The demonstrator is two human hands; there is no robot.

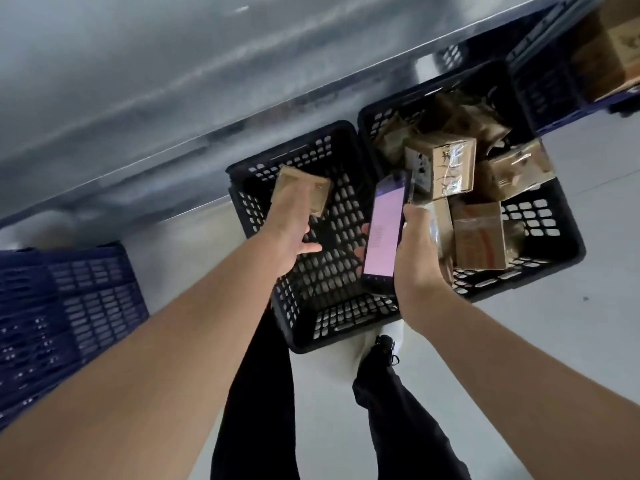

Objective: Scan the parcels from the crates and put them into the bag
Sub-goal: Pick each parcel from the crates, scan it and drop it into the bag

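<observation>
head view looks down on two black crates set side by side on a pale floor, touching each other, and the near black crate (322, 271) serves as the landmark. the left hand (291, 223) reaches over this crate and grasps a small brown parcel (304, 192), fingers over the parcel's near side and thumb sticking out to the right, above the crate's perforated bottom; whether the parcel rests on the crate's far wall or hangs free i cannot tell. the right hand (419, 251) is over the crate's right rim, wrapped around a handheld scanner (384, 233) with a lit pinkish screen, thumb on the device's right edge and fingertips showing past its left edge. the scanner's top end points toward the far side of the crate, just beside the parcel's right.

right of the landmark crate, the second black crate (540, 237) holds a heap of brown cardboard parcels (478, 233), some wrapped in clear tape. left of the landmark, well apart, stands a blue crate (62, 306). beyond the landmark runs a grey metal shelf edge (207, 109), blurred. farther right past the second crate, more blue crates (550, 81) and a carton (609, 46) sit by the shelf. below the landmark crate, the person's dark trouser legs (398, 410) and a dark shoe (384, 344) stand on the floor.
</observation>
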